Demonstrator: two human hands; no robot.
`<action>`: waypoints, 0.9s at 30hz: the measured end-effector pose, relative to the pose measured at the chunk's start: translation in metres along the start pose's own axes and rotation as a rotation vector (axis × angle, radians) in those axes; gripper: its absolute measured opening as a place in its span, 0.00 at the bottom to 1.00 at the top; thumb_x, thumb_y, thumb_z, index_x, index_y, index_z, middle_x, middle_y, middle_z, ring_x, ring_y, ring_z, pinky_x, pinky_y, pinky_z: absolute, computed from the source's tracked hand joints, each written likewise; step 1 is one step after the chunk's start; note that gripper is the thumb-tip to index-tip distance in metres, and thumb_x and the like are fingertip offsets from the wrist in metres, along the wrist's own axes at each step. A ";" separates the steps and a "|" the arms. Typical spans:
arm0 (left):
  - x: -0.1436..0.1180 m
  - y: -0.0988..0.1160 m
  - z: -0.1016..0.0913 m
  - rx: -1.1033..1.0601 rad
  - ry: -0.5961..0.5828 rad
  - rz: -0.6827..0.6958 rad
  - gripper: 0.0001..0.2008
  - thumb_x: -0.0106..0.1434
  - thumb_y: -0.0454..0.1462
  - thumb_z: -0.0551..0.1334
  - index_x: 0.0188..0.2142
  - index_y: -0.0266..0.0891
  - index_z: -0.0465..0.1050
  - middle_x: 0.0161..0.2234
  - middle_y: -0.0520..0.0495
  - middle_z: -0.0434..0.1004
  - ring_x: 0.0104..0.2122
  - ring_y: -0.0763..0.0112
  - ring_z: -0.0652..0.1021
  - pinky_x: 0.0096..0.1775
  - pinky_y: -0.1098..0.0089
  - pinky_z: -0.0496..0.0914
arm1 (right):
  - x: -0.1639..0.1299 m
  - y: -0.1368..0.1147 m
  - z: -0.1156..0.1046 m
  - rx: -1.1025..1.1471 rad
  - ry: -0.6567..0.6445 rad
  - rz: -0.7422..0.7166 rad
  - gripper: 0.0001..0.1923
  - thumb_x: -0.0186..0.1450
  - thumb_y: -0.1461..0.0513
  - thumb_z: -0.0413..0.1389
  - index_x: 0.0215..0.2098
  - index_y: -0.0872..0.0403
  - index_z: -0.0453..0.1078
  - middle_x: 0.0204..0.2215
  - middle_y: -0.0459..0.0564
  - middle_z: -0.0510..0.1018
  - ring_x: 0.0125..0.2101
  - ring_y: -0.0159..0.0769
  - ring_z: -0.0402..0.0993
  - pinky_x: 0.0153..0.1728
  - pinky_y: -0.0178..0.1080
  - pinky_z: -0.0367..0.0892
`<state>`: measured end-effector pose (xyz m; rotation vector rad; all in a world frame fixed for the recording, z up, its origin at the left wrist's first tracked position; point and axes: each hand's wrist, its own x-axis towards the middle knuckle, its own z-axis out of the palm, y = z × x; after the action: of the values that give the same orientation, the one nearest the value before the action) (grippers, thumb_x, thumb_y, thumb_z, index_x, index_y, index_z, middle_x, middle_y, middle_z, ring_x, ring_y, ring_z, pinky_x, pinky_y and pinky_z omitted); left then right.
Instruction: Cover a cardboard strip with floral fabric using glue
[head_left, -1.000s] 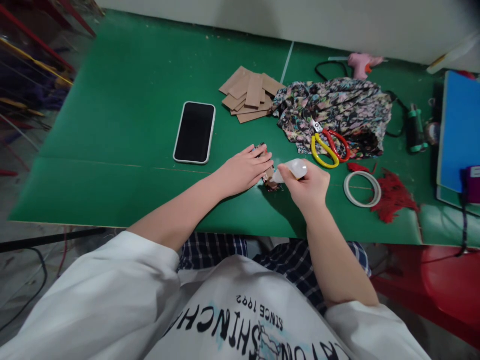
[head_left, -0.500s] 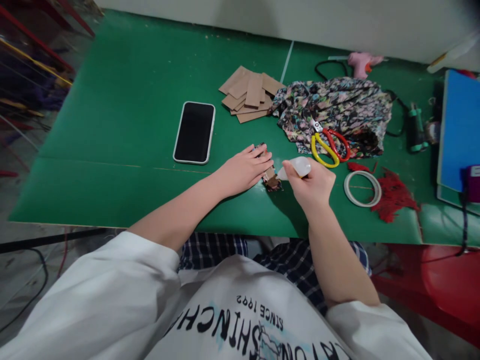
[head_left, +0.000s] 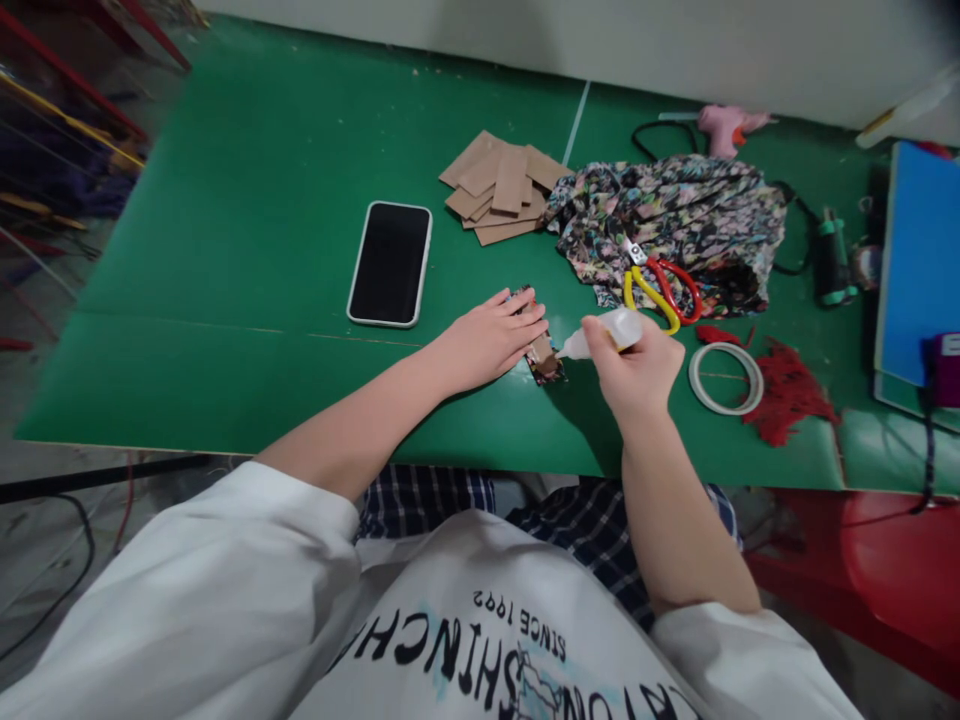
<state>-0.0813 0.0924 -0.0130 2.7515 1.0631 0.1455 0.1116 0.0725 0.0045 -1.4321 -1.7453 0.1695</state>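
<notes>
Even, moderate indoor light falls from above onto the green bench (head_left: 262,250), which shows a soft sheen but no hard glare. A short shadow lies under the right hand (head_left: 634,375). The phone (head_left: 390,263) screen reflects nothing. The wide lens bends the bench edges, and the corners go dark and soft, mostly top right. The centre is sharp.

Tabletop (head_left: 262,250): phone (head_left: 390,263) at centre-left; cardboard pieces (head_left: 501,188) behind and right of it; cloth (head_left: 675,215) further right, scissors (head_left: 660,290) on its near edge; tape ring (head_left: 725,377) in front of the scissors; glue gun (head_left: 726,126) behind the cloth.
</notes>
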 end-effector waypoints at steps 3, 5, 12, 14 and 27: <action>0.000 0.000 -0.001 0.000 -0.003 0.000 0.20 0.67 0.36 0.46 0.57 0.35 0.58 0.59 0.42 0.58 0.61 0.58 0.53 0.59 0.55 0.51 | -0.002 -0.004 0.002 -0.056 -0.031 -0.048 0.19 0.58 0.49 0.54 0.19 0.54 0.63 0.14 0.42 0.66 0.17 0.26 0.61 0.19 0.32 0.56; -0.001 0.000 -0.001 -0.006 0.001 -0.004 0.20 0.67 0.36 0.46 0.57 0.35 0.58 0.59 0.42 0.58 0.61 0.59 0.53 0.59 0.55 0.51 | -0.004 -0.007 0.004 -0.069 -0.043 -0.077 0.20 0.58 0.49 0.54 0.18 0.54 0.62 0.14 0.41 0.66 0.17 0.26 0.61 0.19 0.32 0.56; -0.001 0.001 0.000 -0.008 0.020 -0.009 0.20 0.67 0.36 0.48 0.57 0.33 0.59 0.59 0.42 0.58 0.61 0.58 0.53 0.59 0.56 0.50 | -0.008 -0.014 0.010 0.026 -0.087 -0.168 0.12 0.59 0.54 0.55 0.24 0.53 0.67 0.18 0.42 0.72 0.19 0.28 0.66 0.21 0.31 0.58; -0.001 0.001 0.000 -0.009 0.023 -0.014 0.20 0.67 0.36 0.47 0.57 0.33 0.59 0.59 0.42 0.59 0.61 0.58 0.53 0.59 0.56 0.50 | -0.009 -0.014 0.009 0.025 -0.080 -0.143 0.12 0.59 0.54 0.55 0.24 0.53 0.67 0.18 0.42 0.73 0.20 0.28 0.67 0.21 0.31 0.59; -0.002 0.001 0.000 -0.025 0.007 -0.019 0.20 0.67 0.36 0.48 0.57 0.35 0.59 0.60 0.42 0.57 0.62 0.59 0.52 0.59 0.55 0.50 | -0.007 -0.015 0.009 0.044 -0.114 -0.203 0.13 0.59 0.54 0.56 0.23 0.54 0.67 0.17 0.42 0.72 0.19 0.27 0.67 0.21 0.31 0.59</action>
<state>-0.0821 0.0907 -0.0129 2.7201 1.0809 0.1642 0.0943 0.0650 0.0032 -1.2261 -1.9555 0.1825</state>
